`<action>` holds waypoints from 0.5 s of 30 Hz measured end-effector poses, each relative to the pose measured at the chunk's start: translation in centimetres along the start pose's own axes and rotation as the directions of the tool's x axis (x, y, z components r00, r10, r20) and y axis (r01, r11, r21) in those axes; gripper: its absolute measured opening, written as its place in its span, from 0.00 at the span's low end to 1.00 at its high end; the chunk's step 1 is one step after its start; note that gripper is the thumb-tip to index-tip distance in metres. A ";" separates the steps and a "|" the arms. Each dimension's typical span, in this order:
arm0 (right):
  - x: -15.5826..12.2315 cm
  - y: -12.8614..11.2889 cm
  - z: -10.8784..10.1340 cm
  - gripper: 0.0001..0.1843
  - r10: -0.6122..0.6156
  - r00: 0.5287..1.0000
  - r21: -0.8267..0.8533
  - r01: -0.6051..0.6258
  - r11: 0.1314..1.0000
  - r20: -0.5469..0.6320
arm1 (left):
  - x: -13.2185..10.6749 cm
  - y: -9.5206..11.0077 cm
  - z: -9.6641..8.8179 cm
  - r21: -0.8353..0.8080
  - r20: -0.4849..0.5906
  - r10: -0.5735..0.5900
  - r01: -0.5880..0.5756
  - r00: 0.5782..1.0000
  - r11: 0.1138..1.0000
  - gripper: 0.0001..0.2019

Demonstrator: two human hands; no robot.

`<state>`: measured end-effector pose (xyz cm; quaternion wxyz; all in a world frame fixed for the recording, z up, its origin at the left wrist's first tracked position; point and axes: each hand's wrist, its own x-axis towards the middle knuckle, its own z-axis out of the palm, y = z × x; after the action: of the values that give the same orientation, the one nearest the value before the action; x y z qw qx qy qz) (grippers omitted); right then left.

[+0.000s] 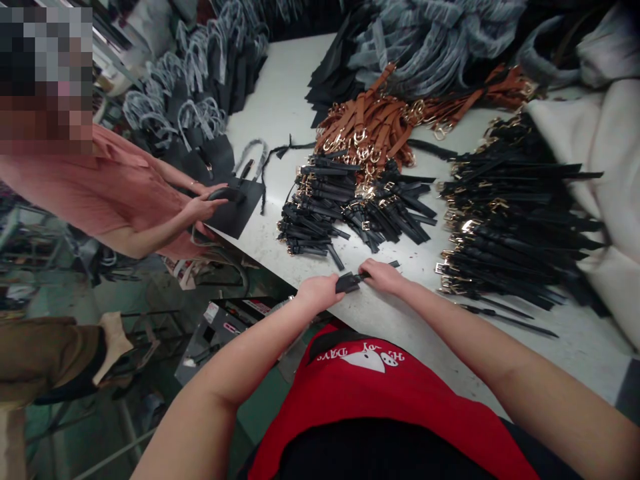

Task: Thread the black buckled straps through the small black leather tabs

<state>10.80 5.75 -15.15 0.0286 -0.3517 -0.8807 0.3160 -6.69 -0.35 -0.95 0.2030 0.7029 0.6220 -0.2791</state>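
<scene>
At the table's near edge, my left hand is closed round the wide end of a black leather strap. My right hand pinches the same strap farther along, and its narrow tip sticks out to the right. The two hands are a short gap apart. Just beyond them lie bundles of black buckle straps with gold buckles. To the right is a larger pile of black straps, and a few single straps lie in front of it.
Brown straps with gold rings lie behind the black bundles on the white table. Plastic-wrapped handles are heaped at the back. A co-worker at left holds a black handle over a black panel. A grey machine stands below the edge.
</scene>
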 end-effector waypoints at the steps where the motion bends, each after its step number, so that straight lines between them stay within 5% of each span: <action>1: 0.0 0.0 0.0 0.09 -0.015 1.000 0.004 0.015 1.000 0.004 | 0.0 0.0 0.0 0.001 0.002 0.004 -0.004 1.000 1.000 0.22; 5: -0.1 0.1 -0.3 0.07 -0.007 0.999 0.025 0.006 1.000 0.044 | -0.2 0.1 -0.2 0.021 0.001 0.002 -0.002 1.000 1.000 0.21; 9: -1.2 0.9 -0.3 0.15 0.070 0.995 0.052 -0.066 0.996 -0.068 | -0.1 0.3 -0.6 0.048 0.017 -0.003 0.002 1.000 0.999 0.21; 15: -2.4 1.8 0.3 0.16 0.169 0.981 0.035 -0.166 0.985 -0.091 | 2.0 2.9 -2.2 0.067 0.018 0.048 -0.049 0.999 0.997 0.20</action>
<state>13.58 5.11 -15.99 0.0481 -0.4385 -0.8413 0.3125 -3.35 2.16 -0.70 0.1910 0.7219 0.5932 -0.3008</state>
